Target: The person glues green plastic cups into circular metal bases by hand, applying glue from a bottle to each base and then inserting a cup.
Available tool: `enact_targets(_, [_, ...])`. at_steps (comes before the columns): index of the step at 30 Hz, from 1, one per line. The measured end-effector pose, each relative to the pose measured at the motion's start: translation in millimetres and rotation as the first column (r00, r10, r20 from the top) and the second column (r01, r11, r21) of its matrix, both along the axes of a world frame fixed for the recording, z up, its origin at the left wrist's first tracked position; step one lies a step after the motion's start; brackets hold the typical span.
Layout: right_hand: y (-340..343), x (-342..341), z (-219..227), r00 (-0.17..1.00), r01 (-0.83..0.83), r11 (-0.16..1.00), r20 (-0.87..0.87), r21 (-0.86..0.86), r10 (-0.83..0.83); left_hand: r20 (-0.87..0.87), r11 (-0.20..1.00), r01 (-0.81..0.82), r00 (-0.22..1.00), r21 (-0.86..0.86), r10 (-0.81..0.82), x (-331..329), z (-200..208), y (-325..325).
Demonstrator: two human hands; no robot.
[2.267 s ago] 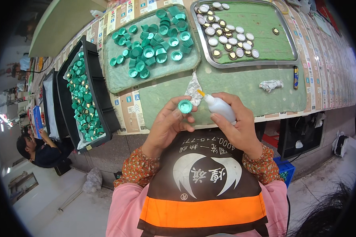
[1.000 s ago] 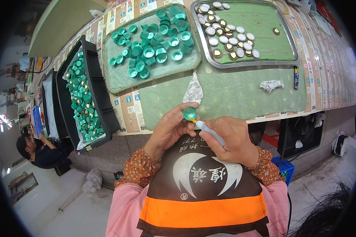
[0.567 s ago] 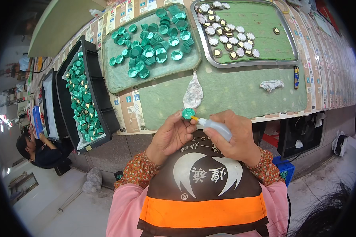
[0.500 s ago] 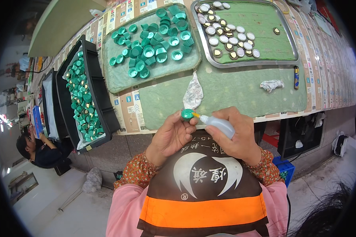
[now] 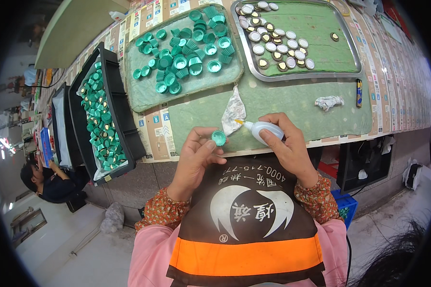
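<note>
Pinching one green cup (image 5: 219, 138) by its side in nearly closed fingers, the left hand (image 5: 196, 155) holds it over the near edge of the desk (image 5: 392, 107), hollow showing; the right hand's (image 5: 288, 148) fingers wrap a white bottle (image 5: 266, 132), its yellow nozzle (image 5: 239, 121) apart from the cup. To work neatly, probably best to steady the cup, aim the nozzle inside, squeeze lightly and spare the rim

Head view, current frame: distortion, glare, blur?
Head view: fisheye bows the table edge, corners go black. Head view: highlights on the tray rim and held cup. Head view: left hand and right hand look fairly sharp; the far-left background looks softer.
</note>
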State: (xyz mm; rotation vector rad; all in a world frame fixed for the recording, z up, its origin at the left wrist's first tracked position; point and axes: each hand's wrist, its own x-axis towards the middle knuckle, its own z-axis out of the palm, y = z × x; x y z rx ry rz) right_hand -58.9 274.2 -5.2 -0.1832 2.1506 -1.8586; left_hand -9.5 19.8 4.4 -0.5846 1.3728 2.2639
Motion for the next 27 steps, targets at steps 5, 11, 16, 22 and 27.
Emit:
enact_targets(5, [3.3,-4.5,-3.0,0.994,-0.094,0.994,0.061,0.064,0.090,-0.108,0.987,-0.015,0.994,-0.160,-0.002,1.2,3.8,-3.2])
enact_targets(11, [-1.9,-9.0,-7.1,0.986,-0.039,0.983,-0.151,0.180,0.067,-0.233,0.966,-0.012,0.971,-0.258,-0.050,1.8,2.5,-5.3])
enact_targets(16, [-5.8,-11.3,-10.4,0.951,-0.008,0.933,-0.285,0.360,0.118,-0.298,0.965,-0.015,0.952,-0.262,-0.067,0.5,-0.1,-4.4])
enact_targets(22, [-13.2,-15.5,0.9,0.912,0.085,0.734,-0.350,0.674,0.216,-0.319,0.968,0.014,0.943,-0.250,-0.096,-5.9,-2.1,-1.3])
enact_targets(27, [12.2,-42.1,6.5,0.898,0.217,0.754,-0.430,0.621,0.095,-0.285,0.988,0.009,0.957,-0.154,-0.053,-8.6,-0.9,-2.3])
